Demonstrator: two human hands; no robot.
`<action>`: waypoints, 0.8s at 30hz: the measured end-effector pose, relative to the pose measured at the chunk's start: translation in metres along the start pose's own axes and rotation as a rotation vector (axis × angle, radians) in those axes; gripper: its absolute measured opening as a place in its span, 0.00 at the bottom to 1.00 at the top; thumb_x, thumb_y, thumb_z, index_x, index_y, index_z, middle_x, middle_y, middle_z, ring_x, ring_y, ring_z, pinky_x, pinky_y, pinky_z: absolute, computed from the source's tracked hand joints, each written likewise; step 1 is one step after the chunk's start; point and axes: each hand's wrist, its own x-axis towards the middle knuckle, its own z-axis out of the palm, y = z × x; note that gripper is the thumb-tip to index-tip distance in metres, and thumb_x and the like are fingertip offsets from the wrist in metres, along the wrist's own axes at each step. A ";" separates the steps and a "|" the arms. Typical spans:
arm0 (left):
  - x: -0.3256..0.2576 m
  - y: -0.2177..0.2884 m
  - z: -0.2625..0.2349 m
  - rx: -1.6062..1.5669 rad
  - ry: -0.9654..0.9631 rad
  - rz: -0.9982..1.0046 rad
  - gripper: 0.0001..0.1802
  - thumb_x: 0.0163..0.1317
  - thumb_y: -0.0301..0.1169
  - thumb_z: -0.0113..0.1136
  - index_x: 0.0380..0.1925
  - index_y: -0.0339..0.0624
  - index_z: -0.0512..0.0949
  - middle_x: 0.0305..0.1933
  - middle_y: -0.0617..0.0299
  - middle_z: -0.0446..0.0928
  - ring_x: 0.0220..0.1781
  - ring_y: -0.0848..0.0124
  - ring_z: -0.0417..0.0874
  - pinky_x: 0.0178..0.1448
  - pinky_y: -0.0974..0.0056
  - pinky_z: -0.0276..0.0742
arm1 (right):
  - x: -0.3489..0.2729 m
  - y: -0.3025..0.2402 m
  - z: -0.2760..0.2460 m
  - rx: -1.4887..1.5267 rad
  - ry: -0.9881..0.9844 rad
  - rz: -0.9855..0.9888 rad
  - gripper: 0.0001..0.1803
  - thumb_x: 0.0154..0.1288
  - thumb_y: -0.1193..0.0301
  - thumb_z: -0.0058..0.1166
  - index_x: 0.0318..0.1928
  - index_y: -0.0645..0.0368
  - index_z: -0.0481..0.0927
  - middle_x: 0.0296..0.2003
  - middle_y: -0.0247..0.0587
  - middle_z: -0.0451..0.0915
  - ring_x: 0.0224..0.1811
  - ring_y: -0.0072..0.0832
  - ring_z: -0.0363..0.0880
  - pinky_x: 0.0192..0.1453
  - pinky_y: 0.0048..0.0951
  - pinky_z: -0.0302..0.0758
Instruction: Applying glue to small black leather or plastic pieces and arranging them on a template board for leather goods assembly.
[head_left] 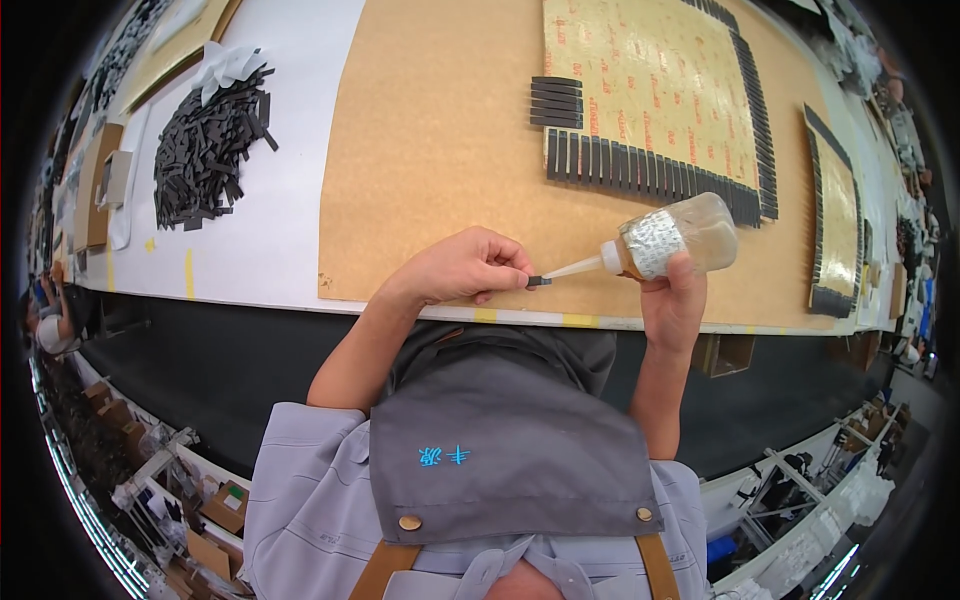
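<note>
My left hand point(468, 267) pinches a small black strip point(539, 281) between thumb and fingers, just above the near edge of the brown board. In my right hand point(674, 297) is a squeeze bottle point(690, 240), clear with a silvery label and a long pale nozzle. It lies tilted on its side, and its nozzle tip meets or nearly meets the strip's right end. Beyond the bottle lies a yellowish sheet point(645, 90) with red print, its near and right edges lined with black strips point(640, 172). Several more strips point(556, 102) sit stacked along its left edge.
A heap of loose black strips point(208, 145) lies at the left, with crumpled white material point(228, 70) on top. Brown board point(430, 130) covers the middle of the white table point(290, 180). A second strip-edged panel point(835, 210) is at the right. Cardboard boxes point(98, 185) stand far left.
</note>
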 end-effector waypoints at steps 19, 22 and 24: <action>0.000 0.001 0.000 0.036 -0.004 -0.023 0.07 0.56 0.27 0.55 0.30 0.32 0.77 0.18 0.70 0.69 0.16 0.84 0.64 0.22 0.76 0.58 | -0.001 -0.002 0.007 -0.037 0.022 0.023 0.32 0.57 0.61 0.59 0.56 0.63 0.63 0.48 0.38 0.71 0.50 0.25 0.72 0.53 0.29 0.72; 0.000 -0.001 0.000 0.027 0.007 -0.016 0.07 0.56 0.27 0.55 0.30 0.33 0.77 0.18 0.70 0.69 0.16 0.84 0.64 0.22 0.76 0.59 | -0.001 -0.001 0.005 -0.040 0.015 0.032 0.31 0.57 0.61 0.59 0.56 0.63 0.63 0.47 0.38 0.71 0.49 0.25 0.72 0.52 0.29 0.72; 0.000 0.000 0.000 0.030 0.014 -0.016 0.07 0.56 0.27 0.55 0.30 0.33 0.77 0.18 0.69 0.69 0.17 0.83 0.65 0.22 0.76 0.59 | -0.001 -0.001 0.006 -0.050 0.019 0.022 0.31 0.57 0.61 0.59 0.56 0.63 0.63 0.47 0.38 0.71 0.49 0.25 0.72 0.52 0.29 0.71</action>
